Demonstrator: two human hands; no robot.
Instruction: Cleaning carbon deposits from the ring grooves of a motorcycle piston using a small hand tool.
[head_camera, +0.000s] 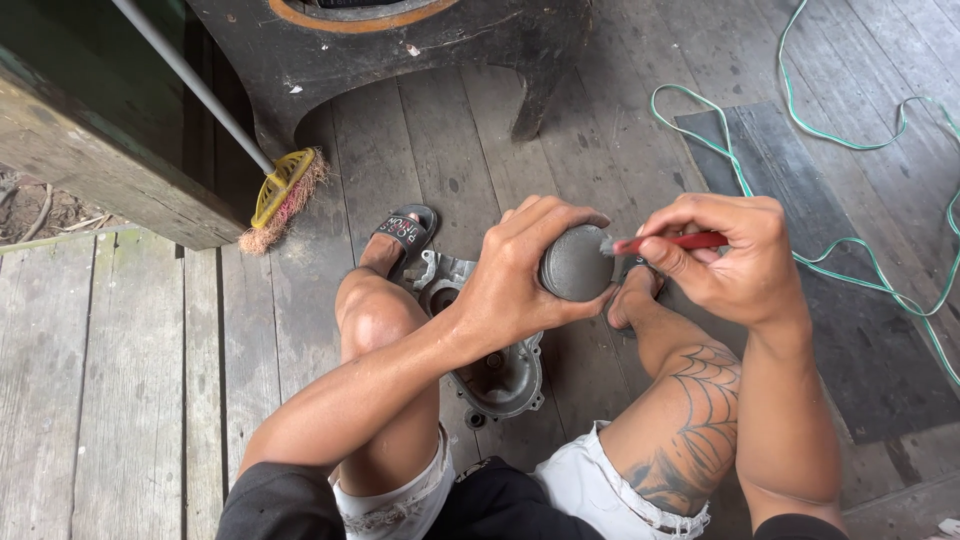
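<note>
Seated person viewed from above, knees apart, wooden plank floor (130, 380) filling the frame. Left arm runs from the lower left diagonally up to centre frame, forearm crossing the left knee; the left hand (520, 275) is curled, fingers wrapped over the top and thumb below, clamped on a round grey metal part (575, 263) held at centre frame above the gap between the knees. Right arm rises from the lower right edge, wrist bent inward; the right hand (740, 260) has fingers and thumb pinched together on a red-handled brush (668, 242), held roughly level, its bristle tip touching the right face of the grey part. Directly below the hands, on the floor between the legs, lies a grey metal engine cover (495, 375), partly hidden by the left forearm. A dark mat (860, 330) lies at right with a green cable (850, 140) looping across it. A yellow broom (285, 190) leans at upper left.
</note>
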